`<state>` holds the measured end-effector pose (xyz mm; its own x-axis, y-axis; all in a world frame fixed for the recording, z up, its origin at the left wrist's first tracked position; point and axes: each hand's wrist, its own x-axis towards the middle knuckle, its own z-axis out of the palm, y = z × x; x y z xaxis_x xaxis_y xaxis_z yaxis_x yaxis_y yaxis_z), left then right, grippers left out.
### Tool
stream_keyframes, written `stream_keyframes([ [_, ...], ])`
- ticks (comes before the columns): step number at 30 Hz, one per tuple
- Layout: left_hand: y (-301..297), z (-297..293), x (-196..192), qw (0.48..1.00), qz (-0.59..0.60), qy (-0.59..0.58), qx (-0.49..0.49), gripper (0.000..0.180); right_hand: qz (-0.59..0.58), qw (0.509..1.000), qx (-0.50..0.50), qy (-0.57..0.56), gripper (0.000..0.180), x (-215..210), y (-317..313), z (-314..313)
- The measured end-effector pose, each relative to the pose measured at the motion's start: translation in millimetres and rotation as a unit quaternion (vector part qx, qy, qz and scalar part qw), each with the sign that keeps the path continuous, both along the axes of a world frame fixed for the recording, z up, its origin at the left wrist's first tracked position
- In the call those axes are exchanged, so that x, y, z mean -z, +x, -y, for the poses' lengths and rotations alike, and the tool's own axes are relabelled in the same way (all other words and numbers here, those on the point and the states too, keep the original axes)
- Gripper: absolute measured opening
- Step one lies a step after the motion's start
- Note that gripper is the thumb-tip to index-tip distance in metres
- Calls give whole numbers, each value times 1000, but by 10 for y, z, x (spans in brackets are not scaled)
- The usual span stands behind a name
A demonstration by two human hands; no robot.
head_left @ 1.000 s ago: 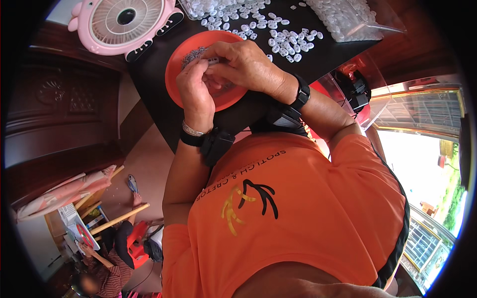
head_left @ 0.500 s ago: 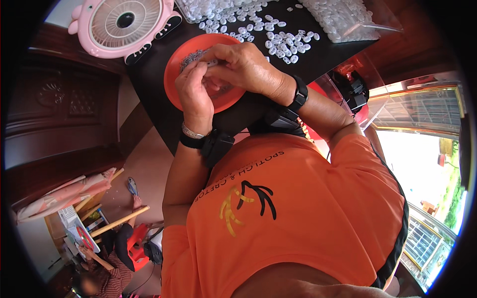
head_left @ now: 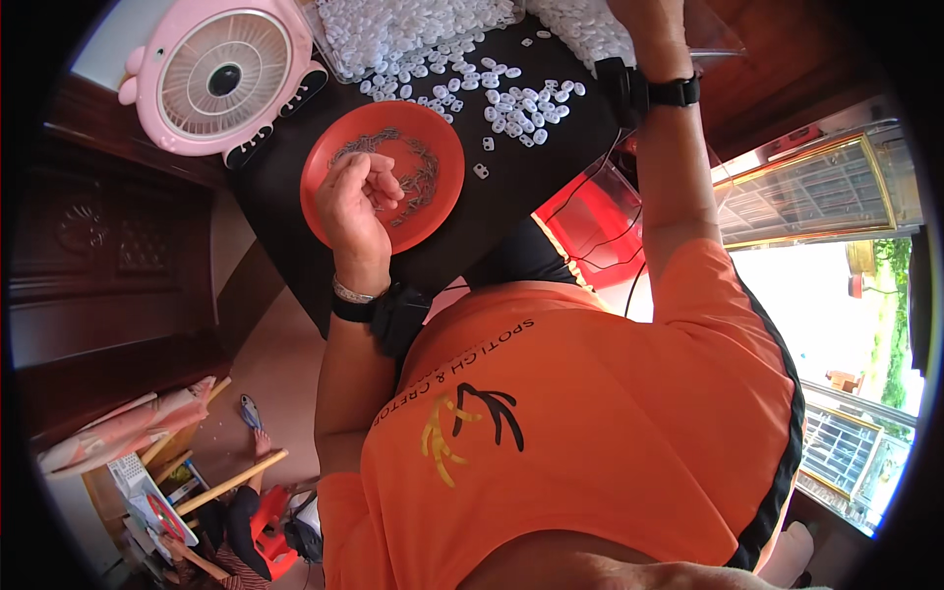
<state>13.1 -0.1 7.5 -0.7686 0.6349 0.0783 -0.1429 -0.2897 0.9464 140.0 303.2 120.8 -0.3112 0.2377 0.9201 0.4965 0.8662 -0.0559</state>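
My left hand (head_left: 359,202) hangs over the orange-red plate (head_left: 452,187) with its fingers curled in. Whatever sits inside those fingers, if anything, is hidden. Small grey metal pieces, apparently screws (head_left: 425,169), lie in the plate in a loose ring. Stretched to the far right, my right hand (head_left: 649,22) is beside a heap of small white oval plastic pieces (head_left: 580,34) in clear wrapping. Its fingers run out of the picture at the top. More white oval pieces with holes (head_left: 521,110) are scattered on the black table (head_left: 492,211) between the plate and that heap.
A pink fan (head_left: 224,79) stands at the table's left end. Behind the plate is a clear tray heaped with white pieces (head_left: 393,29). Cables (head_left: 600,187) hang beyond the right edge by a red stool. A seated person (head_left: 231,541) works at the lower left.
My hands were together over the plate and have parted. The right one moved far to the upper right; the left one stayed above the plate. The view shifted slightly.
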Motion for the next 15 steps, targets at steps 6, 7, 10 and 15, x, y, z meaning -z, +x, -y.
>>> stream_keyframes([
  [6,-25,-8,23,1000,2,11,7,25,74,976,-112,-170,22,215,-97,272],
  [7,-18,-15,11,1000,2,1,9,25,115,949,-140,-257,21,318,-141,301],
  [10,-17,13,32,1000,9,-13,-7,25,280,927,-178,-173,19,735,-332,214],
  [15,-52,13,30,1000,19,5,-4,25,388,888,-128,-213,24,1090,-368,38],
])
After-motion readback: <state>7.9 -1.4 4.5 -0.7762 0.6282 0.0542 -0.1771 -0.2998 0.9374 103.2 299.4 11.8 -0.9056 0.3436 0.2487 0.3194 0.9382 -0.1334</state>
